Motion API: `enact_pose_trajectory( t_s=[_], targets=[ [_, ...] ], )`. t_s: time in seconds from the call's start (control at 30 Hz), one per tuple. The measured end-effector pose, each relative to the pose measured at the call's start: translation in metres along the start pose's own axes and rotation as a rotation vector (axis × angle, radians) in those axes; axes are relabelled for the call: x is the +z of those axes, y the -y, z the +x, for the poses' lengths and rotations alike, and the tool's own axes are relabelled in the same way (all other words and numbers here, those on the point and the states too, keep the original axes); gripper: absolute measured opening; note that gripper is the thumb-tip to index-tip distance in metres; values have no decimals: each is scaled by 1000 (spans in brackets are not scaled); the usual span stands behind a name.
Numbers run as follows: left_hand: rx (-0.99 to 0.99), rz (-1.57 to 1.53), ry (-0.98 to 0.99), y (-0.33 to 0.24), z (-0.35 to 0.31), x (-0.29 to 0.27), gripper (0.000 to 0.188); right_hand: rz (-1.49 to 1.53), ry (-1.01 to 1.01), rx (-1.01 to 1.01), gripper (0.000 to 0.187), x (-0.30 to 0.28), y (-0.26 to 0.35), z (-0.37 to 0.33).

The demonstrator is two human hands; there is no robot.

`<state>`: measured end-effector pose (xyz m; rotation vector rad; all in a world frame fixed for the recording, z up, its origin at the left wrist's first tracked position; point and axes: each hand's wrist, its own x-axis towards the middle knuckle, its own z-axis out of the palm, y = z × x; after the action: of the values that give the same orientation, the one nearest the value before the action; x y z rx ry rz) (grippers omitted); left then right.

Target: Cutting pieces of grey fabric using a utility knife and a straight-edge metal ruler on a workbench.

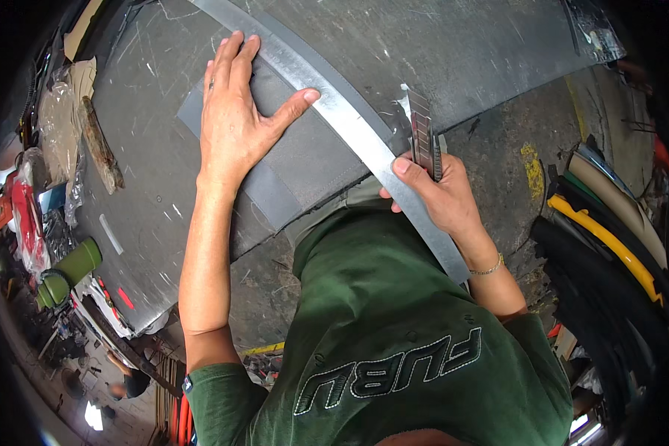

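1. While I stood looking on, a broad dark table [149, 208] took up the upper left and centre of the frame, its hard top scuffed with pale scratches; lining up for a cut looked to me like the step in hand.

2. On it, in the upper middle of the frame, lay a grey sheet [305, 145], thin and straight-sided, with a dull, darker middle and smoother, paler bands along its margins.

3. Across that sheet swept a metal strip [353, 126], long, flat and narrow, its brushed face bright with glare, from the top edge of the frame to below right of centre.

4. Palm down on the sheet, left of the upper middle, the left hand [234, 130] had its fingers nearly together and its thumb spread wide, thumb tip at the strip. The next move, I judged, called for steady pressure there so nothing slid.

5. Right of centre, the right hand [447, 195] gripped a cutter [422, 134] and also pinched the strip. It would need, I thought, to free the strip and bring the tool to its edge.

6. Slim and scored with cross lines, the cutter pointed toward the top of the frame; how far its blade was out, I couldn't tell.
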<state>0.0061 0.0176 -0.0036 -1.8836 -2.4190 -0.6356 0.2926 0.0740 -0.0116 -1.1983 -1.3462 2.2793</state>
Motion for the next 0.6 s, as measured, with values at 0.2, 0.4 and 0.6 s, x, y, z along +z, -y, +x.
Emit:
enact_pose_trajectory(
  t_s=[0.2,0.4,0.6],
  targets=[
    [3,8,-2,-1,-1,-1,104,-19,22,-3,33,-2,-2,0],
    [2,2,-2,-1,1,0,103,-29,5,-7,32,-2,-2,1],
    [-8,4,5,-2,0,-3,103,-12,14,-7,31,-1,-1,0]
  ],
)
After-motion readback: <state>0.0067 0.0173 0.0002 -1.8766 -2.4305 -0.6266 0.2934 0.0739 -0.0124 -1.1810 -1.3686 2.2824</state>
